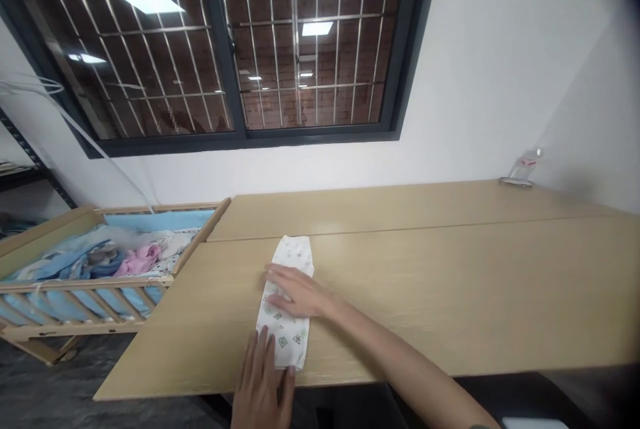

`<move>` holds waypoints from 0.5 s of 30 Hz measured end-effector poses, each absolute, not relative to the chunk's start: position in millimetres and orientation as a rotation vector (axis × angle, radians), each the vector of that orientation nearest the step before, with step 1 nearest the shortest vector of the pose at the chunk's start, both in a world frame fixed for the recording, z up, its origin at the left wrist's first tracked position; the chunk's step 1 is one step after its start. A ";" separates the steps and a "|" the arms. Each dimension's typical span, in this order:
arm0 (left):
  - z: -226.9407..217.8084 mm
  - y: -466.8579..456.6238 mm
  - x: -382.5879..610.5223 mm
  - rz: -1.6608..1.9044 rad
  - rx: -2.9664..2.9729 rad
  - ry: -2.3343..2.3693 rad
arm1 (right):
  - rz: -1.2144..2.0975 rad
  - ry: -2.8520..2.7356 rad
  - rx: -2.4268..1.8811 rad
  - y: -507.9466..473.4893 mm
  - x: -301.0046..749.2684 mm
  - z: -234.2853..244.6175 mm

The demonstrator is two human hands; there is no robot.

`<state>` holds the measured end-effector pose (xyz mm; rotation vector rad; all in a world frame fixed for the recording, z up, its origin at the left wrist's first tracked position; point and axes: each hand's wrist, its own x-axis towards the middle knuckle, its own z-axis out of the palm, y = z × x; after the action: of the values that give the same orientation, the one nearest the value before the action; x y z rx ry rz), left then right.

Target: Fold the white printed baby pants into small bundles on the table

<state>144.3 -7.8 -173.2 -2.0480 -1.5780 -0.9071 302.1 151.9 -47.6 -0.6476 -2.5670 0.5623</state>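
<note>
A white cloth point(287, 336) with small printed figures lies folded in a long narrow strip on the wooden table point(425, 282), running from the front edge toward the back. My right hand point(295, 290) rests across its middle, palm down, fingers stretched out to the left. At the near end, my left hand point(263, 376) lies with fingers extended and thumb apart, its fingertips on the cloth's lower left corner. Part of the cloth's middle is hidden under my right hand.
Left of the table stands a wooden crib point(100, 309) with blue lining, holding blue clothes and a pink cloth point(140, 260). A clear bottle point(525, 166) is at the far right corner of the table. A barred window point(235, 49) is in the wall behind.
</note>
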 end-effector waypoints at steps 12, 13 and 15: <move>-179.0 -20.3 148.0 -0.660 -2.094 -1.467 | 0.846 -2.886 -0.367 107.3 299.2 -88.2; -179.0 -19.8 146.1 -0.644 -2.095 -1.455 | 0.832 -2.891 -0.415 112.5 299.7 -90.6; -180.1 -19.1 143.6 -0.611 -2.084 -1.460 | 0.806 -2.893 -0.498 124.6 300.0 -95.1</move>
<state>143.6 -19.1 -180.1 -2.0840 -1.4598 -0.6108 300.0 124.6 -95.1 -0.4977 -2.8933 0.8062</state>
